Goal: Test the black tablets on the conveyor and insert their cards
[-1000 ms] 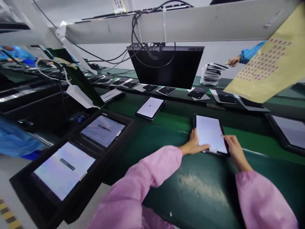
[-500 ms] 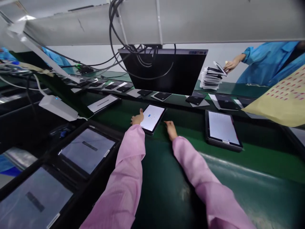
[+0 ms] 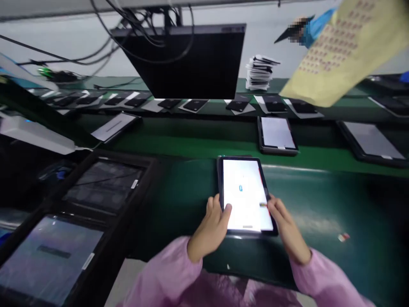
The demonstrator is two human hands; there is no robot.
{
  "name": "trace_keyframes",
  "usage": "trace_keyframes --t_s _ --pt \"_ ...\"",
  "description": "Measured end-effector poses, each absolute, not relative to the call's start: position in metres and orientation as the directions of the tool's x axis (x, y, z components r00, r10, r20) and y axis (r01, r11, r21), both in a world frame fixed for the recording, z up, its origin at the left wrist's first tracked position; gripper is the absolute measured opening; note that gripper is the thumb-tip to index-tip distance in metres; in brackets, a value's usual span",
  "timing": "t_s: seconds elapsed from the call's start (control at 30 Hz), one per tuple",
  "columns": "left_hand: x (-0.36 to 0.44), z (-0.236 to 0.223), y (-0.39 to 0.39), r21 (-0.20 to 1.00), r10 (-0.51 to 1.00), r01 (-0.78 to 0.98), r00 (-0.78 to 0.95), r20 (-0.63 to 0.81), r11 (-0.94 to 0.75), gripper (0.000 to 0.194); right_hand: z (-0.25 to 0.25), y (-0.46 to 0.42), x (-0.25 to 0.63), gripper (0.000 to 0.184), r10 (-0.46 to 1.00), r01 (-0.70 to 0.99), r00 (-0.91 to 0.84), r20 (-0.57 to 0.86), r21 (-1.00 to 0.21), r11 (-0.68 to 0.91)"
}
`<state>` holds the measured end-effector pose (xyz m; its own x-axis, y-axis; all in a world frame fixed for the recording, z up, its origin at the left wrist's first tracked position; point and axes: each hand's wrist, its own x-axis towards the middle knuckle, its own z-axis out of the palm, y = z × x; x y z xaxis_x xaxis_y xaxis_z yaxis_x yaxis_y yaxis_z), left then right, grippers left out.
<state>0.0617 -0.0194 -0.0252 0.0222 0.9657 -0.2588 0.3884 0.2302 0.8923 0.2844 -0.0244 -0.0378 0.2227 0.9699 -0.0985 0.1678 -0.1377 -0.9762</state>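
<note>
A tablet [image 3: 246, 192] with a bright white screen and a small blue mark lies before me on the dark green worktop. My left hand [image 3: 212, 224] grips its lower left edge, the thumb over the screen's border and the fingers at the side. On the opposite side my right hand [image 3: 286, 226] is closed at the right edge. Between its fingertips a small thin piece [image 3: 263, 205] sticks out over the screen; its kind is too small to make out. Something dark shows under the tablet's upper left corner.
More lit tablets, one in a dark tray [image 3: 277, 134], stand on the green belt. Two framed tablets [image 3: 104, 183] lie at left. A monitor [image 3: 188, 64] hangs ahead. Behind it are a paper stack [image 3: 260, 72] and a co-worker's blue sleeve [image 3: 319, 25]. Yellow paper [image 3: 341, 55] hangs at upper right.
The tablet has come off the belt toward me onto the worktop. My right hand, earlier apart from it, is now at its right edge. My view has shifted right and down.
</note>
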Motion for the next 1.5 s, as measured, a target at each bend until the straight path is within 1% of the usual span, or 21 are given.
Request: trace_keyframes --t_s 0.1,0.13,0.17,0.23,0.33,0.4,0.43,0.53,0.57,0.6,0.67,0.7,0.73,0.8,0.93,1.03,1.1,1.2,1.27,1.4,1.5 --pt "0.065 -0.040 -0.080 0.909 0.925 0.298 0.155 -0.346 0.291 0.045 -0.058 -0.104 0.301 0.045 0.925 0.226 0.316 -0.212 -0.930 -0.290" --pt "0.065 -0.044 -0.086 0.906 0.915 0.293 0.173 -0.364 0.305 0.042 -0.063 -0.115 0.304 0.043 0.920 0.233 0.329 -0.214 -0.925 -0.299" --pt "0.065 -0.048 -0.085 0.903 0.914 0.299 0.168 -0.370 0.310 0.040 -0.065 -0.120 0.305 0.041 0.925 0.249 0.334 -0.183 -0.929 -0.274" --pt "0.067 -0.055 -0.068 0.900 0.939 0.325 0.083 -0.334 0.291 0.039 -0.068 -0.116 0.306 0.033 0.947 0.353 0.320 -0.022 -0.925 -0.141" --pt "0.078 -0.063 -0.025 0.915 0.975 0.336 -0.095 -0.202 0.222 0.047 -0.068 -0.099 0.298 0.023 0.945 0.601 0.221 0.242 -0.797 0.064" --pt "0.090 -0.067 -0.002 0.930 0.975 0.319 -0.183 -0.126 0.180 0.053 -0.065 -0.094 0.287 0.021 0.946 0.680 0.154 0.286 -0.725 0.109" --pt "0.096 -0.068 0.005 0.939 0.973 0.304 -0.210 -0.099 0.161 0.054 -0.064 -0.094 0.281 0.021 0.955 0.679 0.101 0.280 -0.721 0.139" --pt "0.112 -0.075 0.001 0.967 0.969 0.224 -0.236 -0.066 0.120 0.056 -0.062 -0.096 0.274 0.021 0.964 0.543 -0.085 0.253 -0.799 0.258" --pt "0.116 -0.078 -0.006 0.975 0.969 0.186 -0.236 -0.072 0.118 0.057 -0.064 -0.095 0.278 0.020 0.968 0.474 -0.049 0.246 -0.848 0.239" --pt "0.119 -0.080 -0.015 0.982 0.968 0.143 -0.233 -0.088 0.124 0.059 -0.066 -0.092 0.283 0.022 0.974 0.399 0.058 0.221 -0.899 0.180" --pt "0.121 -0.086 -0.032 0.987 0.966 0.042 -0.218 -0.140 0.153 0.062 -0.074 -0.083 0.298 0.032 0.938 0.236 0.331 0.098 -0.972 0.018" --pt "0.121 -0.089 -0.039 0.986 0.965 -0.010 -0.203 -0.167 0.168 0.063 -0.078 -0.078 0.305 0.037 0.911 0.159 0.413 0.025 -0.986 -0.045" --pt "0.121 -0.091 -0.045 0.982 0.964 -0.058 -0.186 -0.188 0.180 0.064 -0.081 -0.075 0.310 0.041 0.898 0.099 0.439 -0.035 -0.991 -0.087" --pt "0.121 -0.092 -0.052 0.971 0.965 -0.141 -0.156 -0.212 0.191 0.067 -0.082 -0.075 0.313 0.043 0.910 0.042 0.403 -0.103 -0.991 -0.130" --pt "0.122 -0.086 -0.055 0.948 0.970 -0.241 -0.073 -0.232 0.209 0.066 -0.064 -0.105 0.302 0.036 0.896 -0.056 0.407 -0.176 -0.984 -0.168" --pt "0.124 -0.080 -0.057 0.909 0.971 -0.343 0.051 -0.234 0.237 0.066 -0.049 -0.130 0.297 0.032 0.872 -0.070 0.452 -0.186 -0.982 -0.173" --pt "0.126 -0.077 -0.060 0.882 0.971 -0.408 0.082 -0.224 0.238 0.067 -0.045 -0.135 0.299 0.033 0.887 0.024 0.436 -0.155 -0.983 -0.183" --pt "0.131 -0.075 -0.066 0.871 0.973 -0.439 0.036 -0.229 0.222 0.066 -0.042 -0.130 0.306 0.038 0.913 0.174 0.392 -0.116 -0.965 -0.197" --pt "0.134 -0.071 -0.071 0.875 0.971 -0.437 -0.010 -0.238 0.210 0.069 -0.039 -0.125 0.311 0.040 0.924 0.199 0.366 -0.112 -0.960 -0.195" --pt "0.136 -0.053 -0.082 0.868 0.968 -0.473 -0.112 -0.226 0.148 0.071 -0.023 -0.124 0.315 0.034 0.937 0.109 0.323 -0.132 -0.978 -0.176" --pt "0.133 -0.031 -0.074 0.836 0.985 -0.539 -0.062 -0.162 0.103 0.061 -0.008 -0.119 0.316 0.027 0.947 0.004 0.302 -0.113 -0.993 -0.120"
